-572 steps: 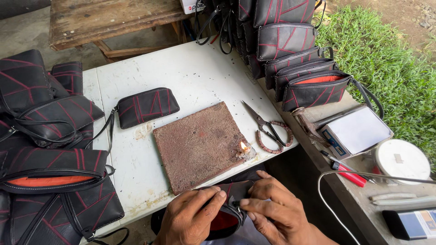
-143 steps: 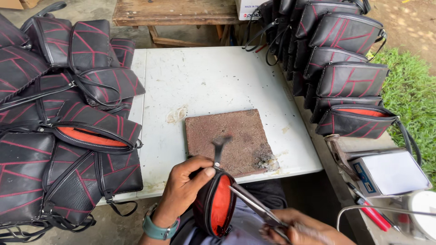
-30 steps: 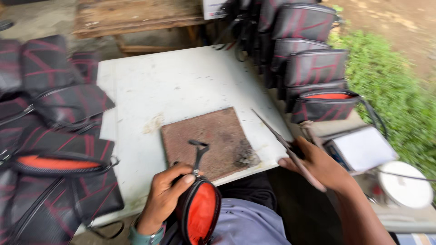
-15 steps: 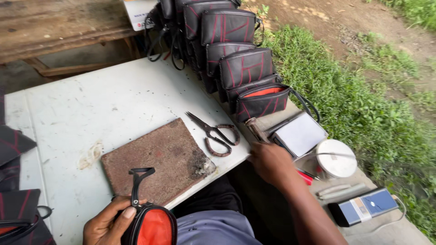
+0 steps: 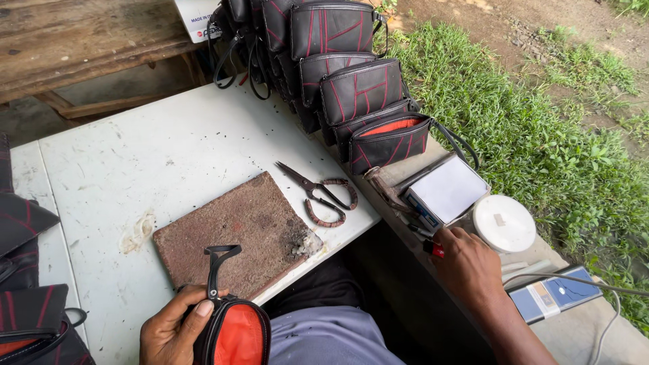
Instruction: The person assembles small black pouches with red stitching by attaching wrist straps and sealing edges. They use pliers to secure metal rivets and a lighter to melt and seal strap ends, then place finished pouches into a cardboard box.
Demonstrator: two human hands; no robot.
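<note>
At lower centre of the frame the left hand (image 5: 172, 331) has its grip closed round a small black pouch (image 5: 230, 331) w/ bright orange lining, thumb pressed on the rim, pouch held upright over the lap, just off the desk (image 5: 169, 155) edge. A black strap loop (image 5: 216, 260) sticks up from the pouch, over the near end of the brown slab (image 5: 236, 233) lying on the desk.

At lower right the right hand (image 5: 470, 267) is down on the side bench (image 5: 595, 334); fingers curled over a red-tipped tool (image 5: 437, 250), but can't tell if the grip is pinching it or only touching it. Just beside that hand: white round lid (image 5: 503, 223), a white-topped box (image 5: 446, 192), a small blue device (image 5: 554, 297) w/ cable.

Step in hand, as I judge it: pouch parked in the left hand while the right goes for a tool. Next move calls for a firm grip on that tool and bringing it over to the pouch w/o snagging the cable.

Further out: scissors (image 5: 318, 196) w/ wrapped handles lie right of the slab, untouched. Row of finished black bags (image 5: 358, 88) runs along the upper centre; more bags (image 5: 27, 270) at left edge.
</note>
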